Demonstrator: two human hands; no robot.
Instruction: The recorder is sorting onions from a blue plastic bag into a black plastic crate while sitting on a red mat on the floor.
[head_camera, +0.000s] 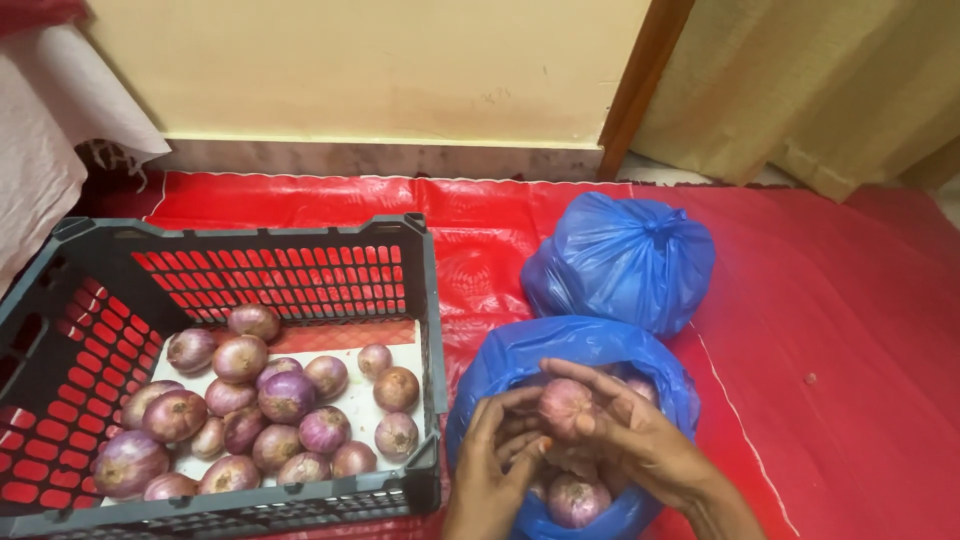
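My left hand (497, 450) and my right hand (640, 430) meet over an open blue plastic bag (520, 355) at the bottom centre. Both hands cup one purple-pink onion (563, 405) just above the bag's mouth. More onions lie inside the bag (575, 497) under my hands. To the left stands a dark grey slatted crate (425, 300) holding several onions (285, 395) on a white sheet.
A second blue bag (630, 255), tied shut, sits behind the open one. Everything rests on a red plastic sheet (820, 330) on the floor. A cream wall, a wooden door frame (640, 90) and a curtain lie behind. White cloth hangs at far left.
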